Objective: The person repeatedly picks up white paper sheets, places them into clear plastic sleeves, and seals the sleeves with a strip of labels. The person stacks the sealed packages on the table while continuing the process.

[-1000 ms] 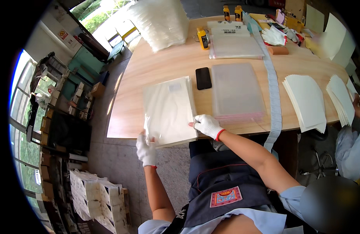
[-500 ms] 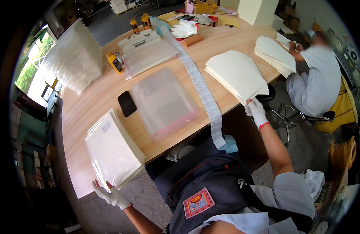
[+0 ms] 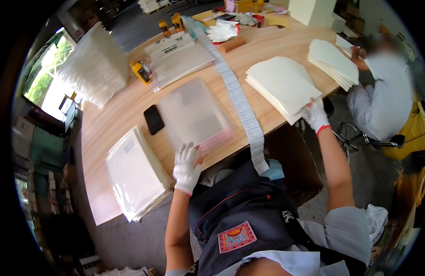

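My left hand (image 3: 187,169), in a white glove with bare fingertips, reaches to the pink-edged near end of a pile of clear plastic bags (image 3: 194,110). Its fingers are apart and hold nothing. At the near corner of a fanned stack of cream card sheets (image 3: 281,83), my right hand (image 3: 316,116), gloved likewise with a red cuff, pinches the edge, thumb on top; how many sheets are in the grip is hidden. On the left lies a pile of bagged cream sheets (image 3: 136,170), the top one bearing a small label.
A black phone (image 3: 153,119) lies beside the bags. A strip of labels (image 3: 240,103) runs across the wooden table (image 3: 95,184) toward my lap. A second sheet stack (image 3: 332,64) sits near a seated person (image 3: 385,96). Yellow bottles (image 3: 141,72) and spare gloves (image 3: 223,31) are farther back.
My left hand has moved right, from the bagged pile's near corner to the clear bags. My right hand has shifted slightly up along the card stack's corner. The whole view has shifted a little.
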A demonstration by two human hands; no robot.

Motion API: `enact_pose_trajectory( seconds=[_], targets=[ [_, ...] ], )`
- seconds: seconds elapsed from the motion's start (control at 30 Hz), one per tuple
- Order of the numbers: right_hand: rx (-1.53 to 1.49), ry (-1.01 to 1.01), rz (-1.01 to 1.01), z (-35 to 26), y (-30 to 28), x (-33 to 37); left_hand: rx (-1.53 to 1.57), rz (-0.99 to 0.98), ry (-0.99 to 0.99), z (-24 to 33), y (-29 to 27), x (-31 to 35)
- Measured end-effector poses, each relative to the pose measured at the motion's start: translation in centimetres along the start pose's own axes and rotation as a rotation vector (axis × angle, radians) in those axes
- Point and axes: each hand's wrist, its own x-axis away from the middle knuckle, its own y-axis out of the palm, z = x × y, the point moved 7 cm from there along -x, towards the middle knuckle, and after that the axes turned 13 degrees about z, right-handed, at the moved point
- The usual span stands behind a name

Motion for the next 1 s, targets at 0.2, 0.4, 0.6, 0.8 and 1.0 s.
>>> enact_pose_trajectory(
  seconds=[0.2,0.4,0.6,0.8,1.0],
  targets=[
    [-0.045,-0.206,-0.028,-4.4,1.4,-2.2,-0.094,-0.281,-0.041,1.0,3.1,-4.7],
    [-0.071,-0.073,-0.196,-0.6,4.2,7.3,-0.231,-0.391,-0.175,-1.3,3.4,-6.1],
    [0.09,0.211,-0.708,4.9,6.9,22.1,-0.093,-0.246,-0.309,-4.6,4.3,-6.5],
    [0.011,0.334,-0.639,11.7,4.3,20.6,-0.032,0.052,-0.347,-5.6,2.6,-5.4],
    [-0.134,0.35,-0.425,14.3,4.5,22.3,0.182,0.117,-0.452,-5.2,0.4,-5.8]
  ],
)
